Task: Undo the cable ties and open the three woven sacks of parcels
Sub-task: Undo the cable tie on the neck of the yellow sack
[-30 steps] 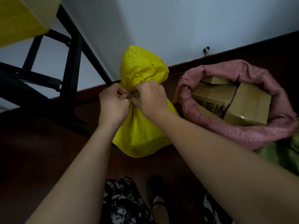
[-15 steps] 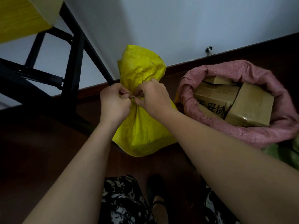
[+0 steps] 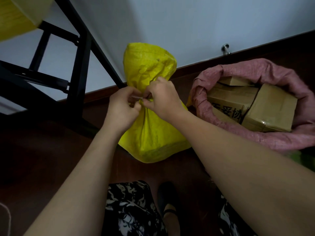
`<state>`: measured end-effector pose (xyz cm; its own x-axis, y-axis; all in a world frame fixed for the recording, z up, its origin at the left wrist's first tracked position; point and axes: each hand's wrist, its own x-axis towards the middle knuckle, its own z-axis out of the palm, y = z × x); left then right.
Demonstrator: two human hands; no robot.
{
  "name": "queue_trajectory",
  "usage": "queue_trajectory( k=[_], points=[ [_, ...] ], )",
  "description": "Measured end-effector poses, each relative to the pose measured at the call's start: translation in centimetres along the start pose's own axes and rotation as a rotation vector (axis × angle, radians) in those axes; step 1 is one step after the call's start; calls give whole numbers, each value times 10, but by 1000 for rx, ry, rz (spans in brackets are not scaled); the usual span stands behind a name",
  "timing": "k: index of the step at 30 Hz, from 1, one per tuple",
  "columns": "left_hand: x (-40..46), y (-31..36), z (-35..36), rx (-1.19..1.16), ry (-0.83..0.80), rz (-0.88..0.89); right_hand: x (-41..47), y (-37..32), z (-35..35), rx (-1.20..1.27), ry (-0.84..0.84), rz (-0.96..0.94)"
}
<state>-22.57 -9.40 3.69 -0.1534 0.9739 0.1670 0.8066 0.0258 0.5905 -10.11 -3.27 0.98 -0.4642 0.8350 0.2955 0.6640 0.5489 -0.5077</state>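
Observation:
A yellow woven sack [image 3: 153, 133] stands on the dark floor against the wall, its neck cinched tight. A thin pale cable tie [image 3: 137, 97] rings that neck. My left hand [image 3: 121, 108] pinches the tie's loose end, and my right hand [image 3: 163, 99] pinches the tie where it meets the neck. To the right, a pink woven sack [image 3: 289, 138] stands with its mouth rolled down, showing brown cardboard parcels [image 3: 271, 108]. A strip of green woven sack [image 3: 305, 160] shows at the right edge.
A black metal table frame [image 3: 78, 74] stands on the left under a yellow tabletop [image 3: 15, 17]. A metal door stop [image 3: 225, 48] sticks out of the wall above the skirting. My patterned clothing and a dark shoe [image 3: 167, 198] lie below.
My hands have kept working at the yellow sack's neck. A short pale length of the tie now shows between my fingers. The sack's neck is as tightly cinched as before.

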Motion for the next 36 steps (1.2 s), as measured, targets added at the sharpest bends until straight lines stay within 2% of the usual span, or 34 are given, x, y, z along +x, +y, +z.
queue_trajectory(
  k=[6,19,26,36],
  points=[
    [7,1,6,159,83,87,2,3,1,7,-3,6],
    [16,0,7,395,-26,189,1,6,-2,-54,16,-19],
    [20,-2,1,309,-36,199,4,5,-1,32,17,12],
    [18,-3,-3,122,6,39,3,7,3,277,58,131]
  ],
)
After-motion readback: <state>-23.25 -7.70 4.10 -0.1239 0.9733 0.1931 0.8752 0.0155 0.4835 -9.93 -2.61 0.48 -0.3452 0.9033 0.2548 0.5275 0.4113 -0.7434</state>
